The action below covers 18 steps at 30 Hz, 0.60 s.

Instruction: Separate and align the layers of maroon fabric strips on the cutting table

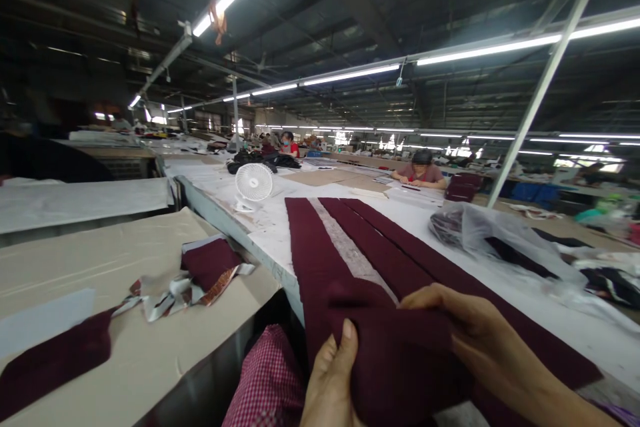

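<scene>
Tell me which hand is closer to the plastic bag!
Right. The right hand, holding maroon cloth, is on the near side of the bag, a little left; the left hand, also on the cloth, is farther left and farther away.

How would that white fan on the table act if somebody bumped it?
The fan is probably light for its size, since its round front looks like a thin, open grille. It may tip easily, because that wide front stands above a smaller base. A hard push sideways could perhaps send it off, as it stands near the edge of the table.
</scene>
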{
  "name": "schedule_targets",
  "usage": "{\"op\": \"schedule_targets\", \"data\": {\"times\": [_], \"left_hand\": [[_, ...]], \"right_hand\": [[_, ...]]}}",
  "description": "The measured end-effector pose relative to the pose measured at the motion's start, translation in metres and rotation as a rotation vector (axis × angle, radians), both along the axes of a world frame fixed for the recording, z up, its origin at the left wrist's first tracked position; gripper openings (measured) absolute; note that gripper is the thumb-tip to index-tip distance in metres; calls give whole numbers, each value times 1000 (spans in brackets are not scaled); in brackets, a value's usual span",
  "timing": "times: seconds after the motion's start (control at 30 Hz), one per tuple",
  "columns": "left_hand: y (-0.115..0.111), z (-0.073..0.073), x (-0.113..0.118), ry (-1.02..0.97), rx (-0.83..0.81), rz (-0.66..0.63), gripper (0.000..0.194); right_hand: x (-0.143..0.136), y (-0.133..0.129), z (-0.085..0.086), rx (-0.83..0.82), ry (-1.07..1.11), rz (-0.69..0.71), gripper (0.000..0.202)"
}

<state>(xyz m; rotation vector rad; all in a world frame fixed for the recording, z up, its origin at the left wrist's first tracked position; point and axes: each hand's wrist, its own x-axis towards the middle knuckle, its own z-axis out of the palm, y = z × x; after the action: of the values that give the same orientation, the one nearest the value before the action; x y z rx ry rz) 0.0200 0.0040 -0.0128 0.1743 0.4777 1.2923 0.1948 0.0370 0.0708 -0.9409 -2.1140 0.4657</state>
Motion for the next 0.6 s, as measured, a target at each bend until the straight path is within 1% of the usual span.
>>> {"op": "schedule_targets", "data": {"times": [0.03,0.07,0.1,0.13,0.17,0.2,0.27,0.33,0.4,0.47,0.53,0.6], "left_hand": [[-1,4,0,-76,39,-27,42],[-1,7,0,-135,88,-56,48],[-2,11,-1,-173,134,-90,57],[-3,14,-2,-186,168,-126,63],[-4,17,-3,-185,187,-160,66],[-5,19,-5,-179,204,-181,67],[-6,20,-8,-173,221,-183,67],[-9,18,-12,-177,251,-157,72],[-10,14,-17,-162,273,-153,76],[-11,11,-22,-101,248,-143,80],[-9,8,-25,6,160,-53,76],[-5,6,-23,108,63,57,66]], "right_hand": [[2,-1,-1,-35,39,-23,23],[3,-1,-1,-24,58,-60,22],[4,-2,-2,29,48,-91,20],[6,-3,-3,109,16,-88,16],[6,-4,-4,190,-34,-54,8],[7,-6,-4,274,-89,-2,4],[7,-12,-1,454,-217,100,22],[6,-20,7,620,-361,129,23],[4,-28,17,694,-474,148,18],[2,-33,24,624,-556,211,19],[0,-36,27,468,-641,292,19],[-1,-37,26,306,-702,359,17]]}}
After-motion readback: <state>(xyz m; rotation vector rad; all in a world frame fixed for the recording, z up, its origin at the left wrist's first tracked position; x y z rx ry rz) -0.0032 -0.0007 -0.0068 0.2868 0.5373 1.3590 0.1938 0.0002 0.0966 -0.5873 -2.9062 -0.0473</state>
